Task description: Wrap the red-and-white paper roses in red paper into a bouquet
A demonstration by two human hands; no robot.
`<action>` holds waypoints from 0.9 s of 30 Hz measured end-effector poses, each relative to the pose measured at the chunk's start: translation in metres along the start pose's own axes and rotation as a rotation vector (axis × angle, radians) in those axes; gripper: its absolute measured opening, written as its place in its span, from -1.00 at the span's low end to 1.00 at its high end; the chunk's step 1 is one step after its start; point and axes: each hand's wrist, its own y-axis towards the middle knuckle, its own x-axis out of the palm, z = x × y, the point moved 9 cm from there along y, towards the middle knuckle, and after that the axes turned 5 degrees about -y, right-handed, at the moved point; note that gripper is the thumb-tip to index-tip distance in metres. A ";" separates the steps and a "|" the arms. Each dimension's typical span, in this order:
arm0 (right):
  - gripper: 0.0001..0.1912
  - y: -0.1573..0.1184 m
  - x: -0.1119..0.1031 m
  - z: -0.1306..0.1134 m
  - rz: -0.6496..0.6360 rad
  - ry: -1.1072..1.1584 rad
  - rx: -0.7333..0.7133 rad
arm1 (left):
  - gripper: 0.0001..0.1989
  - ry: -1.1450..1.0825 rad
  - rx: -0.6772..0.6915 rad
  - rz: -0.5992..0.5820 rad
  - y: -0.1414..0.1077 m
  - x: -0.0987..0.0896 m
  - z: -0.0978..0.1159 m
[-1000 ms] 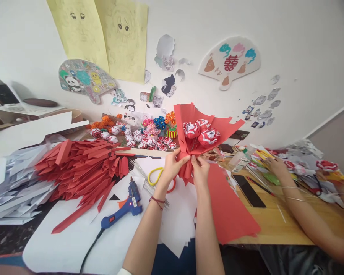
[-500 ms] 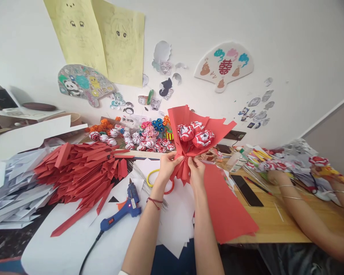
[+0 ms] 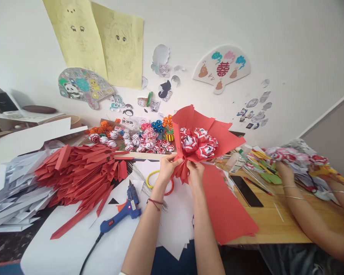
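A bouquet of red-and-white folded paper flowers (image 3: 200, 142) stands in red wrapping paper (image 3: 218, 130) above the middle of the table. My left hand (image 3: 169, 167) pinches the gathered neck of the wrap from the left. From the right, my right hand (image 3: 195, 171) grips the same neck, with both thumbs pressed on the pleats. Below the hands, part of the scissors (image 3: 153, 178) with yellow and red handles lies on white paper sheets (image 3: 174, 221). Red paper sheets (image 3: 226, 210) lie to the right of my right forearm.
A blue glue gun (image 3: 120, 215) with a lit red switch lies left of my left arm. Heaps of red strips (image 3: 83, 175) and white strips (image 3: 17, 191) fill the left. Finished flowers (image 3: 149, 145) stand behind. At right are a phone (image 3: 246, 191) and a co-worker's hands (image 3: 285, 172).
The bouquet has tilted towards me and slightly right, showing more of the flower tops. Both my hands keep hold of its neck. The co-worker's nearer hand has moved a little right and away.
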 end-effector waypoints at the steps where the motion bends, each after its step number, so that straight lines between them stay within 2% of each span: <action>1: -0.65 0.000 -0.001 0.000 0.013 -0.002 -0.004 | -0.60 0.020 0.013 0.000 0.000 0.000 0.001; 7: -0.66 -0.001 -0.001 0.000 0.049 -0.033 -0.023 | -0.66 0.207 0.120 0.009 0.001 0.000 0.006; 14: -0.71 -0.005 0.002 -0.005 0.075 -0.091 -0.068 | -0.81 0.471 0.267 0.016 -0.002 0.004 0.025; 27: -0.72 -0.006 0.001 -0.006 0.085 -0.143 -0.082 | -0.77 0.861 0.371 -0.004 -0.006 0.012 0.025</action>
